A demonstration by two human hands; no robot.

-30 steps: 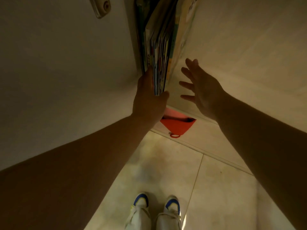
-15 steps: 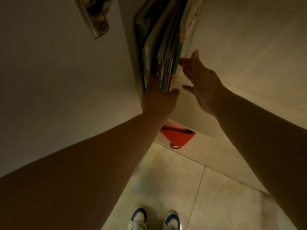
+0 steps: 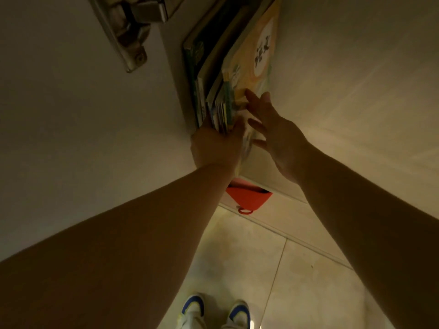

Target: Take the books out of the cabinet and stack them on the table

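The pale cabinet door (image 3: 71, 127) fills the left side, swung open, its metal hinge (image 3: 129, 32) at the top edge. On the right, a pale cabinet panel (image 3: 356, 91) runs down to a lower edge above the tiled floor (image 3: 297, 269). Between door and panel stands the narrow opening with the books (image 3: 221, 91), packed upright, spines and edges facing out. The outermost yellow-covered book (image 3: 259, 60) leans against the right panel, leaving no visible gap on that side; a dark green book (image 3: 192, 58) sits at the left edge of the row.

The left hand (image 3: 213, 146) grips the lower edges of the middle books, thumb on the right side of the bunch, fingers hidden behind it. The right hand (image 3: 273, 129) is spread with straight fingers, fingertips touching the yellow cover's lower corner.

Below the hands a red hanging item (image 3: 247, 198) with a small loop pokes out under the panel edge. Two blue-and-white shoes (image 3: 213, 312) stand on the open floor.
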